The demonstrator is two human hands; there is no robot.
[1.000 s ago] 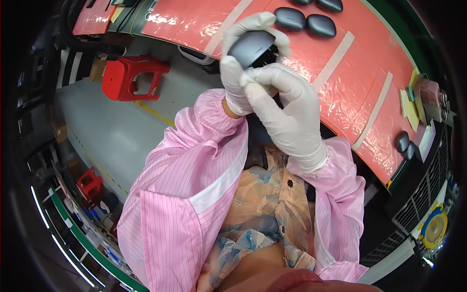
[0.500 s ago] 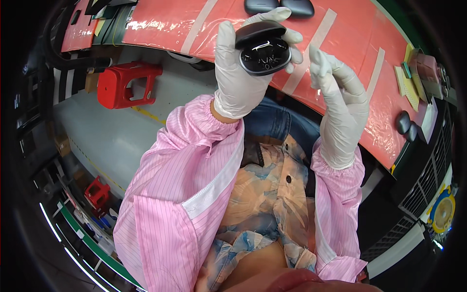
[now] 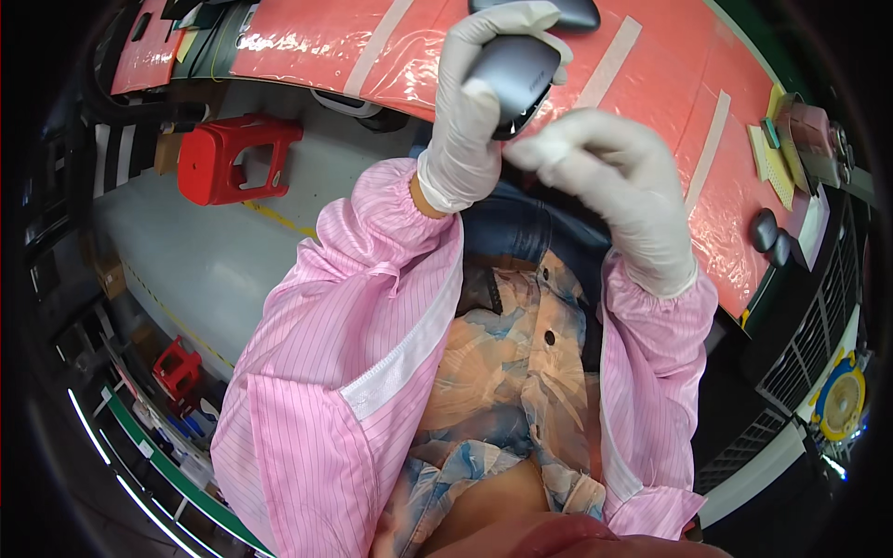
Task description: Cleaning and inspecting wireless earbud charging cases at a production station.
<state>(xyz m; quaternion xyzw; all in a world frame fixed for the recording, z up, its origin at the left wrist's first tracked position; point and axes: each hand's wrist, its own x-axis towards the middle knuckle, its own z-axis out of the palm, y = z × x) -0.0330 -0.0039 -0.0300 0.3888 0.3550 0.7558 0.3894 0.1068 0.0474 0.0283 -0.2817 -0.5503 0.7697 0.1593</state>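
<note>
My gloved left hand (image 3: pixel 462 139) grips a dark grey, rounded earbud case (image 3: pixel 516 76) above the table's near edge. The smooth outer shell faces up, and the glossy black part shows only as a strip along its lower edge; how far the lid stands open cannot be told. My gloved right hand (image 3: pixel 628 181) is just right of the case, thumb and fingertips pinched together close to that black edge. Motion blurs those fingertips, so anything between them is hidden. Past my left fingers, more dark grey cases (image 3: pixel 575 13) lie on the table.
A red mat under clear plastic, with pale tape strips, covers the table (image 3: pixel 307 51). Two small dark rounded pieces (image 3: pixel 765 231) lie at its right end, near yellow papers (image 3: pixel 779 153). A red stool (image 3: pixel 219 163) stands on the floor to the left.
My left hand has turned the earbud case, so its outer shell shows instead of the glossy black inside. My right hand has moved left and slightly down, close to the case.
</note>
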